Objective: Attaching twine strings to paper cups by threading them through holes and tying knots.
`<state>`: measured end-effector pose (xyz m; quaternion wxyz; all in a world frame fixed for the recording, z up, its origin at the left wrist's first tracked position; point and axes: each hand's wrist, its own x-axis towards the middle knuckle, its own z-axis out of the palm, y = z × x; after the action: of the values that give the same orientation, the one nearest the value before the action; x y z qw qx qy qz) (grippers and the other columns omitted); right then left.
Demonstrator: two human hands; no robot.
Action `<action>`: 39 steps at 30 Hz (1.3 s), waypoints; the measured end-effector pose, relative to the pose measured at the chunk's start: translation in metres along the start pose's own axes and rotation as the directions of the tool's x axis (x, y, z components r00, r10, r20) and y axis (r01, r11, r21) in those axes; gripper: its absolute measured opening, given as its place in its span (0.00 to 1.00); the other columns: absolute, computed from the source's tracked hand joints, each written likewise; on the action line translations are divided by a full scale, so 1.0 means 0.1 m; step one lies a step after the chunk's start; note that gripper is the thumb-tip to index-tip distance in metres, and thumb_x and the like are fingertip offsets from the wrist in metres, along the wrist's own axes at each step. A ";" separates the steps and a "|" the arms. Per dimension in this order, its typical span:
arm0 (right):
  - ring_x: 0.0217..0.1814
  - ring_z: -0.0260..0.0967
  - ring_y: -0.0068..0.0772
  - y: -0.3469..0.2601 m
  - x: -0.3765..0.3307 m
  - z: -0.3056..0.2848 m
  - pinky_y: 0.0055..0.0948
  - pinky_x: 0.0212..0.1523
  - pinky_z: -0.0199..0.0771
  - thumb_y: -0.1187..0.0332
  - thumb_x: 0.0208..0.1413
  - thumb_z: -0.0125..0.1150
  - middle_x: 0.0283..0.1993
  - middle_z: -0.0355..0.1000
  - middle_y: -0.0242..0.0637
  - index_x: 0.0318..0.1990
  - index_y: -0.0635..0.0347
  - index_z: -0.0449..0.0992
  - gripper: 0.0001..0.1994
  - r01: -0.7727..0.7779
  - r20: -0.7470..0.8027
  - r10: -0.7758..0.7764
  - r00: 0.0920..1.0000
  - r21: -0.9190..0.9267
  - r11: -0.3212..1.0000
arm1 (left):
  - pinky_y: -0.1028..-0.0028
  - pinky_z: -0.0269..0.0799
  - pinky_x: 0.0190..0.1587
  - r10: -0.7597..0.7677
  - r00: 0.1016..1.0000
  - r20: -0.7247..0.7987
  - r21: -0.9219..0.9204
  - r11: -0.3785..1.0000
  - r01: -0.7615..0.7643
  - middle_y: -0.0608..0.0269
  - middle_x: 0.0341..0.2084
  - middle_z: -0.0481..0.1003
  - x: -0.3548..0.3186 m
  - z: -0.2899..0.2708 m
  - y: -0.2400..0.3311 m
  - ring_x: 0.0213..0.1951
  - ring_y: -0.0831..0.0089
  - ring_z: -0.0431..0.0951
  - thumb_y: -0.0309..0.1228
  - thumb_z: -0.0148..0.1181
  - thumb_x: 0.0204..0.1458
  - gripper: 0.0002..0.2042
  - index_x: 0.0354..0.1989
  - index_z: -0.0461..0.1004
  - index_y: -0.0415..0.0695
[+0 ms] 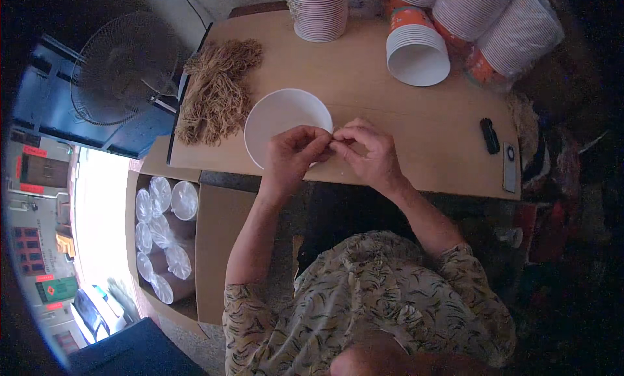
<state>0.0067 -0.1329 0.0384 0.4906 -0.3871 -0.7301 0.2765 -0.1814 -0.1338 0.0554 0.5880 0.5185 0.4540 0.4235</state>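
At the near edge of the table, a large white paper bucket [283, 112] stands with its round mouth facing up. Over its right rim my left hand [296, 151] is closed in a pinch, thumb against fingers. Just right of the rim, my right hand [369, 151] pinches too, and the fingertips of both hands meet. Whatever lies between them is too small and covered to make out. A loose heap of brown twine strands [218, 93] lies left of the bucket, apart from both hands.
A tall bucket stack [318, 12] stands at the back; more stacks, including an orange-and-white one [416, 54], sit back right. A black object [489, 135] and a grey device [511, 168] lie at the right edge. Left are an open carton [224, 246] of bagged stacks and a fan [123, 67].
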 end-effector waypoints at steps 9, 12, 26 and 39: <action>0.37 0.74 0.34 0.01 -0.02 0.03 0.29 0.38 0.74 0.78 0.52 0.64 0.34 0.74 0.40 0.36 0.67 0.77 0.05 -0.035 -0.022 0.035 0.999 0.020 0.999 | 0.79 0.75 0.40 -0.040 0.999 0.011 -0.067 0.997 0.041 0.62 0.32 0.80 -0.05 -0.02 0.01 0.34 0.80 0.78 0.28 0.60 0.59 0.10 0.43 0.77 0.32; 0.37 0.74 0.28 -0.04 -0.01 0.02 0.26 0.39 0.73 0.81 0.51 0.64 0.34 0.75 0.39 0.36 0.68 0.78 0.04 -0.083 -0.014 0.084 0.996 0.027 0.996 | 0.79 0.76 0.41 -0.076 0.997 0.013 -0.094 0.993 0.077 0.61 0.33 0.80 -0.04 -0.02 0.04 0.35 0.79 0.79 0.27 0.60 0.59 0.10 0.43 0.77 0.32; 0.34 0.71 0.21 -0.05 0.03 -0.03 0.23 0.39 0.72 0.72 0.56 0.63 0.31 0.75 0.31 0.33 0.66 0.77 0.05 -0.368 0.075 0.360 0.930 0.202 0.908 | 0.80 0.77 0.41 -0.017 0.997 -0.076 0.020 1.000 0.018 0.62 0.31 0.81 -0.02 0.12 0.00 0.35 0.80 0.80 0.25 0.61 0.57 0.08 0.41 0.78 0.32; 0.25 0.66 0.18 -0.04 0.09 -0.12 0.18 0.29 0.66 0.64 0.58 0.63 0.27 0.74 0.29 0.34 0.62 0.78 0.09 -0.616 0.252 0.583 0.773 0.521 0.591 | 0.79 0.77 0.41 -0.031 0.999 0.019 -0.018 0.999 0.032 0.62 0.33 0.81 0.01 0.05 0.06 0.35 0.79 0.80 0.24 0.63 0.56 0.07 0.41 0.79 0.34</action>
<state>0.0147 -0.1271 0.0508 0.4418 -0.4343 -0.4505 0.6429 -0.1765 -0.1337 0.0620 0.6036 0.5097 0.4526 0.4134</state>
